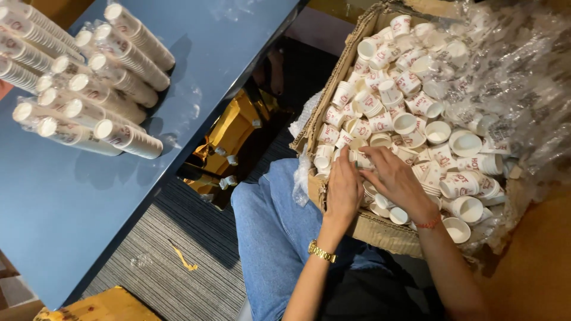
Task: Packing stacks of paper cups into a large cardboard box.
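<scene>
A brown corrugated cardboard box [333, 80], lined with crinkled clear plastic sheeting [511, 77], is heaped with loose small white paper cups bearing red print [392, 113], lying upright, tipped and on their sides. Both hands are inside the box at its near edge. The left hand [344, 189], with a gold watch [322, 252] on its wrist, lies on the cups just inside the near wall of the box, its fingers [345, 161] curled down among them; whether they are grasping a cup I cannot tell. The right hand [395, 178], with a thin red string bracelet [428, 224] at its wrist, is touching the left hand and spreads over the cups a little deeper in the box, fingers bent onto the pile, and again a grasp cannot be made out. The box rests against the person's blue denim jeans [273, 226]. Left of the box, across a gap of grey ribbed carpet [172, 261], stands a dark blue counter [196, 53], and on it, well apart from the box, lies a pile of long stacked cup sleeves wrapped in clear plastic [89, 77].
</scene>
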